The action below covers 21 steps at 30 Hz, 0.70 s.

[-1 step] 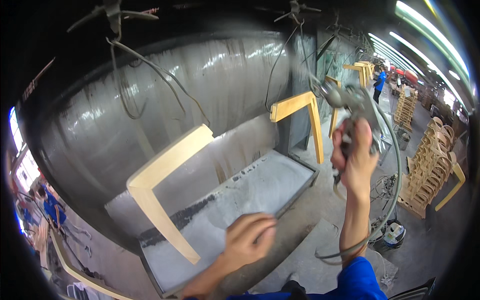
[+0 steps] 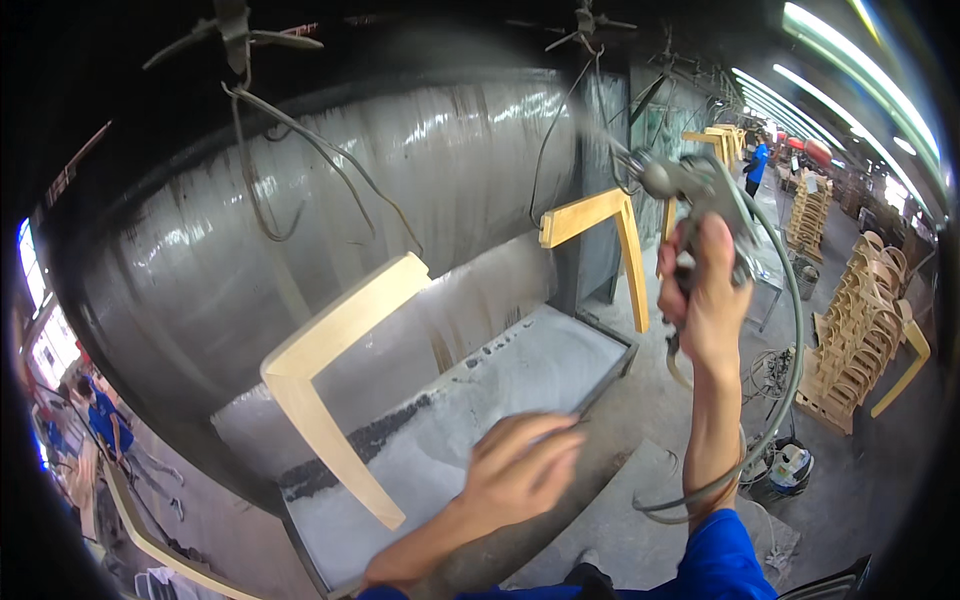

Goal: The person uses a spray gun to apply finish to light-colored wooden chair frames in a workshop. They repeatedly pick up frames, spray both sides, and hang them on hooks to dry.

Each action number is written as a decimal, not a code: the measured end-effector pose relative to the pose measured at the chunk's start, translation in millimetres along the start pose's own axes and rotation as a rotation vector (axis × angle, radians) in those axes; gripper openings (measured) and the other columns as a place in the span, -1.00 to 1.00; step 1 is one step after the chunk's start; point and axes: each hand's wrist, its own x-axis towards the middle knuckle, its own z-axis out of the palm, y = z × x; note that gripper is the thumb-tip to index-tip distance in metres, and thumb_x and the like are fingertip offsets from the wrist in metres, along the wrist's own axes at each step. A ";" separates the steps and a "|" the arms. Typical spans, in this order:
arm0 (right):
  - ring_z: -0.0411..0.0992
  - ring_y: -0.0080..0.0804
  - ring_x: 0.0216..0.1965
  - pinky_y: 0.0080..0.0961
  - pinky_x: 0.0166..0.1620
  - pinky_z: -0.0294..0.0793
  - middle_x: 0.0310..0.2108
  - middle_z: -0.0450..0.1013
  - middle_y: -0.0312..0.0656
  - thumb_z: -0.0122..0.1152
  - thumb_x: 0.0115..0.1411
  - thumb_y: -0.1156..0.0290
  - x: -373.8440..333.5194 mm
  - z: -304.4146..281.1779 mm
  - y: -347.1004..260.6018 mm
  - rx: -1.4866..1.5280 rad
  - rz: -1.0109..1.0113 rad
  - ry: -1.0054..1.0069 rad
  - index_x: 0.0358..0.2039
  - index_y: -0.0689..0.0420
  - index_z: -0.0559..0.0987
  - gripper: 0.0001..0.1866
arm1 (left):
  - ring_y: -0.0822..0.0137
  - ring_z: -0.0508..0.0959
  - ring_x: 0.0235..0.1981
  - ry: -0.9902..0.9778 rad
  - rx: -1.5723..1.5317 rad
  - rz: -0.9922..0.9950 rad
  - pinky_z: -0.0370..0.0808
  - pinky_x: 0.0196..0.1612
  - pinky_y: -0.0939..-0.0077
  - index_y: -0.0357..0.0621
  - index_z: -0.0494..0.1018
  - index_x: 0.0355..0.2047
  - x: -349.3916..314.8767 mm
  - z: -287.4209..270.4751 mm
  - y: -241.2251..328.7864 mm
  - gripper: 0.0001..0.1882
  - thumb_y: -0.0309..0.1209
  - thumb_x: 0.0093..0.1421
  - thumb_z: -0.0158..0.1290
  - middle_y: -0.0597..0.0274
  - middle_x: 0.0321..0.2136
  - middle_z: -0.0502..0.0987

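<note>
step: spraying hung wooden frame (image 2: 335, 375); right hand (image 2: 705, 300) fingers wrapped on spray gun (image 2: 690, 185).
left hand (image 2: 520, 470): fingers loosely curled, empty.
next: i'd aim the nozzle at the frame.

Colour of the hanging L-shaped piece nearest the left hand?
Pale bare-wood yellow, in the head view: L-shaped piece.

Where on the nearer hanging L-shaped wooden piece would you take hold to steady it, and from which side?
Grip the wooden piece on its lower leg, coming from the front, where the left hand is. That leg hangs free and slim; the upper arm hangs from the wire hook.
</note>
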 end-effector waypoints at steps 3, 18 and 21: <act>0.18 -0.69 -0.75 -0.65 -0.69 0.06 -0.49 0.42 -0.29 0.10 0.46 0.09 50.1 22.5 -12.7 -0.046 0.028 0.005 -0.21 0.16 0.53 -0.65 | -0.02 0.61 -0.05 0.111 0.020 0.433 0.57 -0.01 0.17 -0.22 0.66 -0.13 110.1 16.0 13.9 -0.57 -0.66 -0.09 0.20 0.02 -0.03 0.60; 0.48 -0.57 -0.35 -0.50 -0.34 0.46 -0.39 0.54 -0.24 0.23 0.26 0.54 25.4 -34.6 -59.6 -0.458 -0.420 -0.003 -0.27 0.26 0.55 -0.93 | 0.12 0.56 -0.08 0.219 0.320 0.753 0.55 0.01 0.27 -0.33 0.59 -0.23 250.9 53.3 97.1 -0.73 -0.58 0.00 0.17 0.10 -0.23 0.57; 0.41 -0.64 -0.50 -0.57 -0.51 0.33 -0.50 0.49 -0.30 0.20 0.32 0.48 21.5 -29.7 -65.6 -0.325 -0.287 0.029 -0.37 0.21 0.54 -0.89 | 0.11 0.60 -0.10 0.210 0.324 0.762 0.59 -0.04 0.29 -0.34 0.60 -0.24 251.2 45.7 105.1 -0.73 -0.61 -0.02 0.17 0.07 -0.25 0.61</act>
